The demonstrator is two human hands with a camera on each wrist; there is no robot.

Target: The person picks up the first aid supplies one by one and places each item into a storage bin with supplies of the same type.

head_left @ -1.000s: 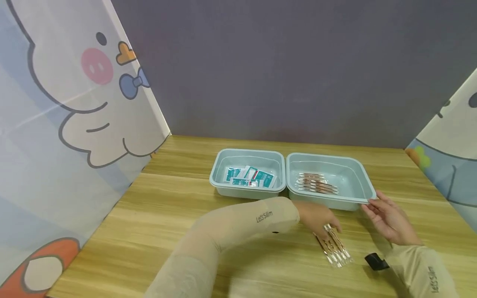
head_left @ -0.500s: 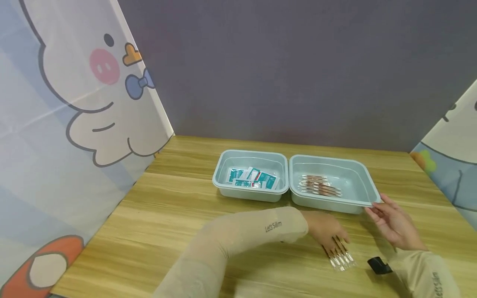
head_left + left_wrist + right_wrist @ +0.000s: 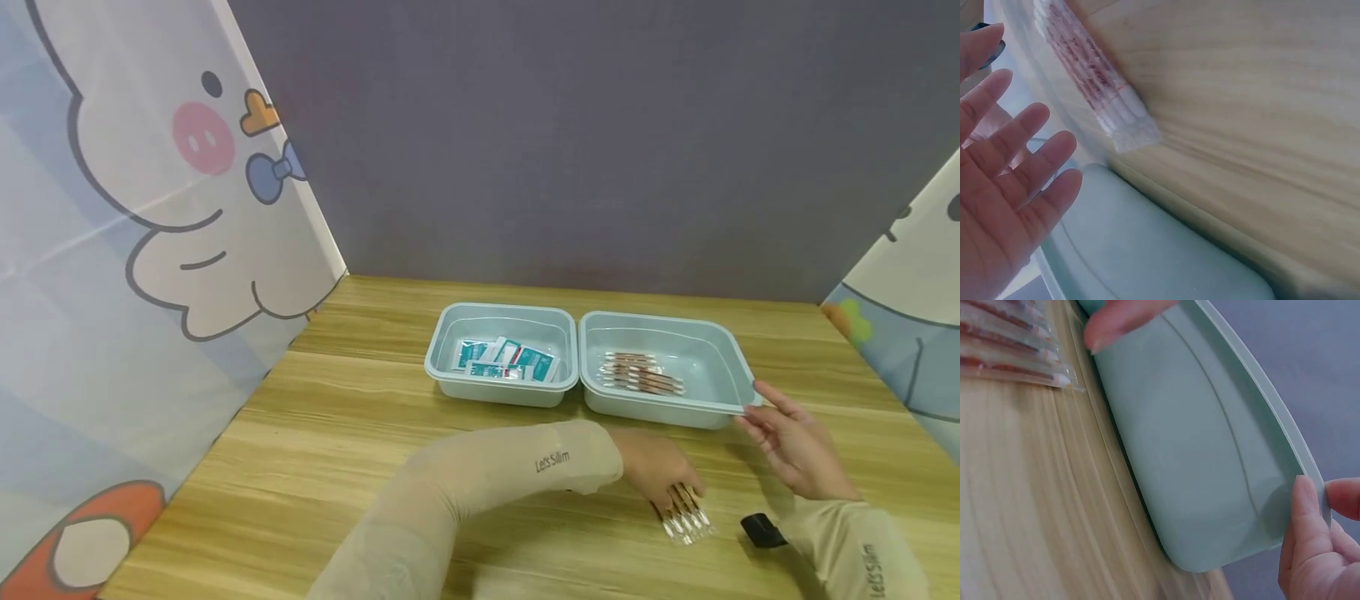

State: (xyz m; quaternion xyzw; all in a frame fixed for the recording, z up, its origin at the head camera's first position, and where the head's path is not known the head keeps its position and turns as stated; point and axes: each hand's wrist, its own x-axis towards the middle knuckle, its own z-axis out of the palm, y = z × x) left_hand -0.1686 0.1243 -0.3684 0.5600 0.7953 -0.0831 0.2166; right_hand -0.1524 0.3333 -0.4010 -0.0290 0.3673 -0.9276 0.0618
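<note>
In the head view my left hand (image 3: 663, 475) is over several wrapped cotton swabs (image 3: 688, 523) lying side by side on the table, covering their far ends. The left wrist view has its fingers spread and nearly straight, apart from the clear-wrapped swabs (image 3: 1094, 75) with brown stems and white tips. My right hand (image 3: 795, 446) pinches the near right corner of the right pale green tub (image 3: 660, 410). Thumb and fingers (image 3: 1310, 512) grip both sides of its rim in the right wrist view. More wrapped swabs (image 3: 641, 373) lie inside that tub.
A second pale green tub (image 3: 498, 392) stands directly left of the first, holding several teal and white sachets (image 3: 506, 358). A black piece (image 3: 763, 530) sticks out by the right sleeve. Behind the wooden table (image 3: 322, 433) rises a grey panel (image 3: 570, 150).
My left hand has shifted slightly right and nearer to me, now covering the far ends of the swabs. My right hand keeps its hold on the tub rim.
</note>
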